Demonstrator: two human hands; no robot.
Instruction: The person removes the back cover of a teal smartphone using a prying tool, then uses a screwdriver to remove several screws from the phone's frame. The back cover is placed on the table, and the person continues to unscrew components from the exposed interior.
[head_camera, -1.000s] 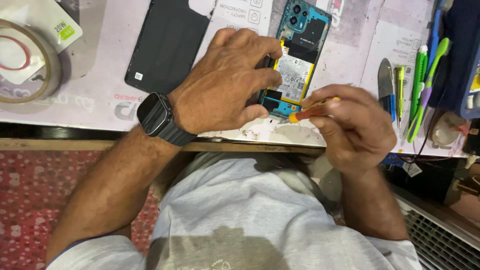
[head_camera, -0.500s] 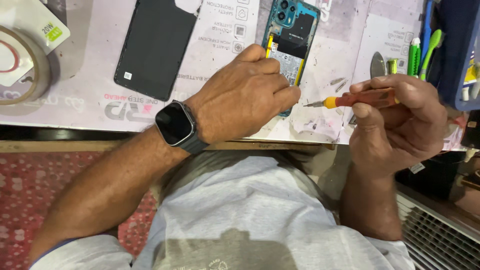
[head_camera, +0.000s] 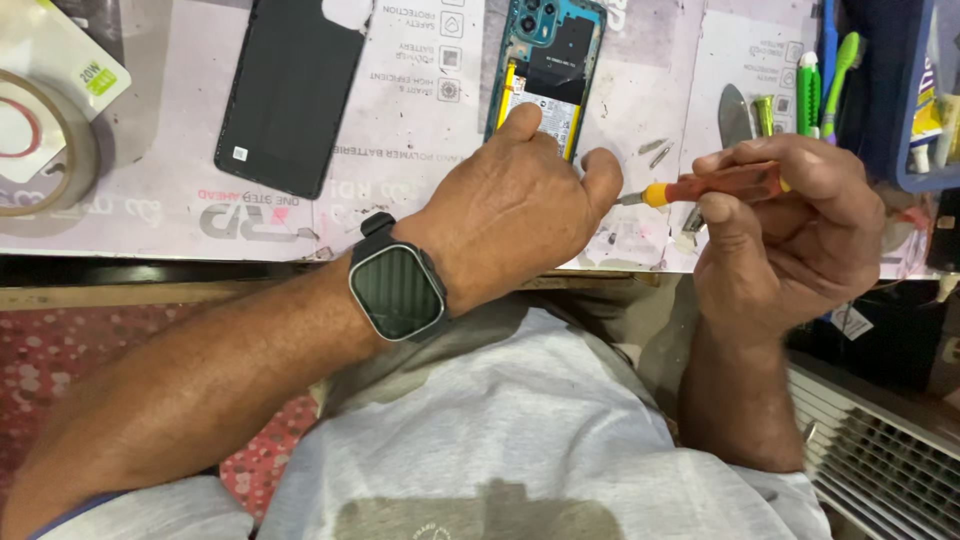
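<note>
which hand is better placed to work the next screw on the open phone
Probably the right hand: it holds the screwdriver with its tip pointing toward the open phone. The left hand lies on the phone's lower part with no tool, so it seems better suited to steadying it.

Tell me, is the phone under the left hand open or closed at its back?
Open. The phone shows its battery and teal inner frame, and the black back cover lies apart to its left. The left hand rests on its lower part.

Pale printed mat (head_camera: 420, 215) over wooden bench edge (head_camera: 150, 295).
</note>
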